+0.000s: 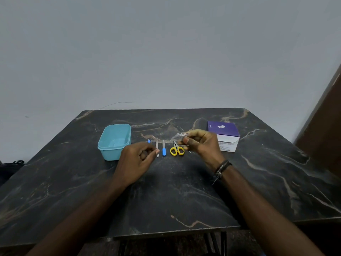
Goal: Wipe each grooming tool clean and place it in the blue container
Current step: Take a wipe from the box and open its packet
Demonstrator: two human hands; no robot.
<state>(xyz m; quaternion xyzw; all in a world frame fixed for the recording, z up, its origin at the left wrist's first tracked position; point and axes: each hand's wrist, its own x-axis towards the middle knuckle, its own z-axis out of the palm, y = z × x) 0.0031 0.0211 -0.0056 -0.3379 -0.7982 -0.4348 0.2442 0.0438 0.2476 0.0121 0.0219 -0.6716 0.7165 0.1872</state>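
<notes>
- Pretty much at the start from what I can see: the blue container [114, 142] looks empty, nothing dropped in yet.
- All the grooming bits are lined up in a row on the tabletop [166, 191], just right of the container: a small blue piece [149, 140], a pale metal tool [157, 150], a blue-handled file [163, 150], the yellow scissors [177, 150], and something small and dark [190, 150] mostly hidden under the right hand, can't tell what.
- So I'd say every tool is left to wipe and put away.
- Right hand [200, 143] is up above the scissors, fingers curled, pinching a small crumpled see-through thing [178, 136], probably the wipe or its wrapper, too blurry to say.
- Left hand [137, 157] hovers just beside the pale metal tool, fingers loosely curled with thumb and fingertip close together; can't tell if it's holding anything.
- Purple and white box [224, 134] sits behind the right hand, well apart from the container.
</notes>
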